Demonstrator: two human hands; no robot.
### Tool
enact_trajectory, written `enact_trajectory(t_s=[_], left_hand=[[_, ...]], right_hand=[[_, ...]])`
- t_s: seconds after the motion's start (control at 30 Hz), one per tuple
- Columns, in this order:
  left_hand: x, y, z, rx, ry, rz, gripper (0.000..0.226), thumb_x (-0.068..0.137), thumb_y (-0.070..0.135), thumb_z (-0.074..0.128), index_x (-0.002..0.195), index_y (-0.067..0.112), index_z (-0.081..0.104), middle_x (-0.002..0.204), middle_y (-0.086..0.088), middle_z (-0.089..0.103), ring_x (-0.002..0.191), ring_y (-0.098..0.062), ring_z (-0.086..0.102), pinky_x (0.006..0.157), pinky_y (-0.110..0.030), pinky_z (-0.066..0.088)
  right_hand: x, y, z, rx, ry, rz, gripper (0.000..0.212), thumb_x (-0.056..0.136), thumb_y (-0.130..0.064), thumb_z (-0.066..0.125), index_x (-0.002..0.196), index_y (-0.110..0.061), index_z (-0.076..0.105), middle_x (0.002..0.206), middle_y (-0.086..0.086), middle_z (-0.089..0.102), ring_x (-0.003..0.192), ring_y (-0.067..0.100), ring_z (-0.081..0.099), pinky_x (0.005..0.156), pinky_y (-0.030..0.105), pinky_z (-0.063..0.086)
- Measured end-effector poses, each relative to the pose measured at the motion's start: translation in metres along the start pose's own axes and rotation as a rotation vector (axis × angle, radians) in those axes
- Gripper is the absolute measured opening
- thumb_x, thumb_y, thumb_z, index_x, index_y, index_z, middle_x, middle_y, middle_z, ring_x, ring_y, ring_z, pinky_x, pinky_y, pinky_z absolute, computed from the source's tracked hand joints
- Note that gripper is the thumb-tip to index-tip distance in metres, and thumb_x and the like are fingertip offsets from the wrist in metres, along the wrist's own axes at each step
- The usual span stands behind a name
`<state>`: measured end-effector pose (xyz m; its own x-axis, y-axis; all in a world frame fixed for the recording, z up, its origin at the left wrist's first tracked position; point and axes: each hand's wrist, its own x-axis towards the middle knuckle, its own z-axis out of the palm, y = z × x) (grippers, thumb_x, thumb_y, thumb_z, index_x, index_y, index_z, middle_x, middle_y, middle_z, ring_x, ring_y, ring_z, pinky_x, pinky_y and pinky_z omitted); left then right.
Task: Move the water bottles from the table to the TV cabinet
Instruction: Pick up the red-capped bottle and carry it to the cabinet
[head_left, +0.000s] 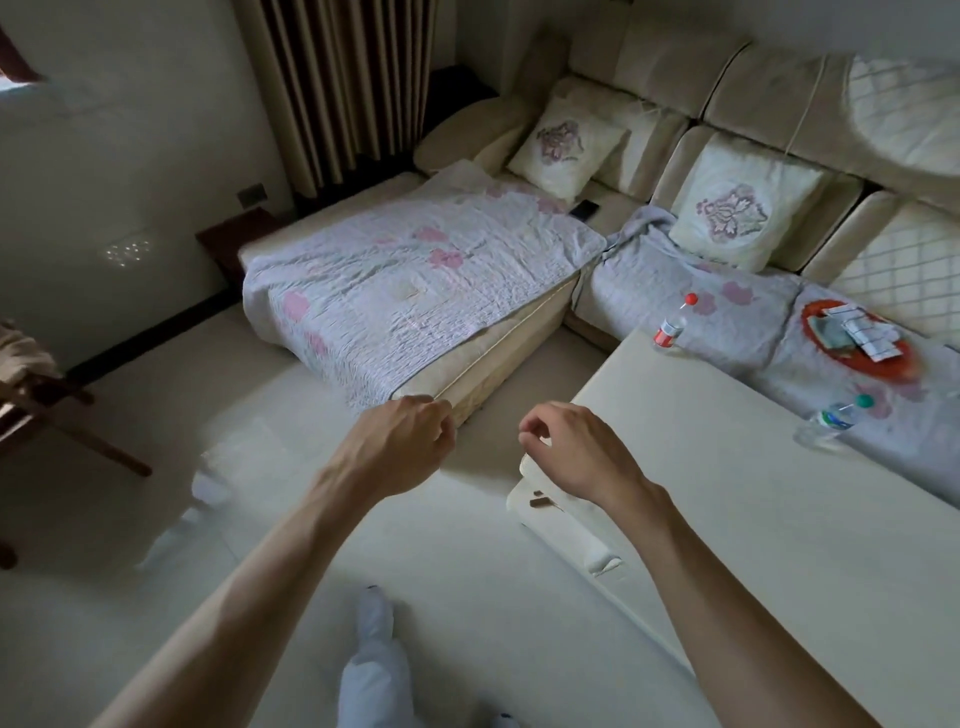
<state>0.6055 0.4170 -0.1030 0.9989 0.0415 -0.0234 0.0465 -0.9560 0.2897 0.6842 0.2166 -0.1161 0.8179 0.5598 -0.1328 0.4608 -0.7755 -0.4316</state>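
- Cream L-shaped upholstered sofa (670, 67), running from 11 o'clock round to 3 o'clock of the view.
- Cream rectangular table (737, 519), from 2 o'clock to 5 o'clock, its far long edge just beside the sofa seat.
- Pale lilac quilted cover with pink flowers (415, 270), spread over the sofa's chaise at 11 to 12 o'clock and on along the seat towards 3 o'clock.
- Brown-and-cream striped curtain (343, 78), at 12 o'clock, behind the sofa arm.
- Two cream square cushions with purple embroidery, one (566, 143) at 1 o'clock, the other (743, 213) at 2 o'clock, both leaning on the sofa back.
- Left hand (405, 436), at centre, over the floor; fingers folded under the palm, holding nothing.
- Right hand (566, 441), just right of centre, over the table's near corner; fingers loosely bent, thumb and forefinger slightly apart, holding nothing.
- Round red tray (826, 348) with folded papers, at 3 o'clock, lying on the covered seat.
- Clear plastic water bottle with green cap (831, 421), at 3 o'clock, standing at the table's far edge, well apart from both hands.
- Clear plastic water bottle with red cap and red label (670, 327), at 2 o'clock, standing at the table's far corner.
- Black flat phone (584, 209), at 1 o'clock, on the seat below the first cushion.
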Motion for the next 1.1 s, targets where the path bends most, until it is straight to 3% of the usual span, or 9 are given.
enact_trajectory(t_s=[0.47,0.8,1.1], left_hand=[[0.169,-0.130,-0.031,0.000,-0.097,0.283,0.025,0.096,0.029,0.044,0.096,0.015,0.064,0.095,0.000,0.069,0.079,-0.024,0.066,0.066,-0.036,0.056],[0.265,-0.134,-0.015,-0.052,-0.178,0.406,0.022,0.094,0.027,0.045,0.093,0.016,0.065,0.093,0.000,0.070,0.077,-0.023,0.067,0.067,-0.037,0.056],[0.402,-0.091,0.000,-0.029,-0.214,0.436,0.024,0.094,0.025,0.047,0.097,0.014,0.068,0.101,-0.002,0.072,0.081,-0.022,0.069,0.068,-0.033,0.055]], right_hand=[[0.128,-0.034,-0.008,-0.048,0.126,0.326,0.016,0.093,-0.027,0.054,0.099,-0.017,0.065,0.103,-0.004,0.066,0.096,0.015,0.061,0.084,0.031,0.052],[0.189,-0.006,-0.011,-0.053,0.136,0.463,0.019,0.093,-0.026,0.050,0.101,-0.016,0.065,0.104,-0.003,0.066,0.100,0.017,0.059,0.086,0.034,0.049],[0.281,0.086,-0.039,0.002,0.161,0.493,0.021,0.091,-0.027,0.050,0.096,-0.014,0.065,0.100,-0.001,0.066,0.097,0.019,0.061,0.082,0.033,0.049]])
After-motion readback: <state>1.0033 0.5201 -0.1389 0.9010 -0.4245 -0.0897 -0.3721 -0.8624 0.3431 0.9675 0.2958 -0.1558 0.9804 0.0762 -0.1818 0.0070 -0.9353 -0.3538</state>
